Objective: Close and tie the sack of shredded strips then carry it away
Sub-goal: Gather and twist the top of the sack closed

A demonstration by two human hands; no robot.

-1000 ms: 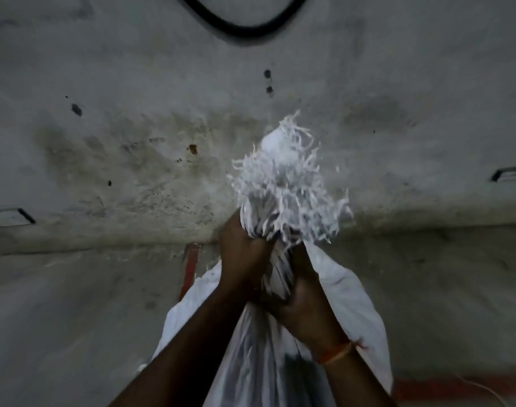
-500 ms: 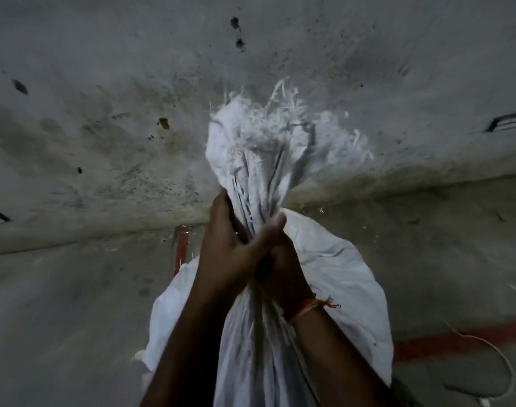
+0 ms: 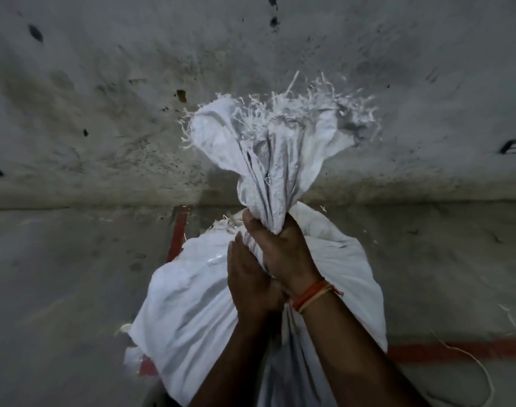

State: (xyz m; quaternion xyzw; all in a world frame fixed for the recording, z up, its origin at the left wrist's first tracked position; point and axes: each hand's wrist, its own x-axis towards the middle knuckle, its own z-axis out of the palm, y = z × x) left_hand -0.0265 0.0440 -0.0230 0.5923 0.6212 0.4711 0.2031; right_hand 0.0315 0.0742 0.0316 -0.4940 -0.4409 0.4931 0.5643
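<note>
A full white woven sack (image 3: 192, 304) stands on the floor in front of me. Its top is gathered into a twisted neck, and the loose mouth (image 3: 268, 142) flares above with frayed shredded strips (image 3: 303, 110) sticking out. My right hand (image 3: 283, 248), with an orange thread band on the wrist, is clenched around the neck. My left hand (image 3: 251, 283) lies just below and to the left of it, palm against the bunched cloth, fingers pressed to the neck. No tie around the neck is visible.
A stained concrete wall (image 3: 104, 98) rises right behind the sack. Red lines (image 3: 427, 351) are painted on the grey floor. A thin pale string (image 3: 483, 374) lies loose on the floor at the right.
The right hand has moved from under the left to the top of the neck. The left hand now sits lower. The sack mouth has spread wider and leans right.
</note>
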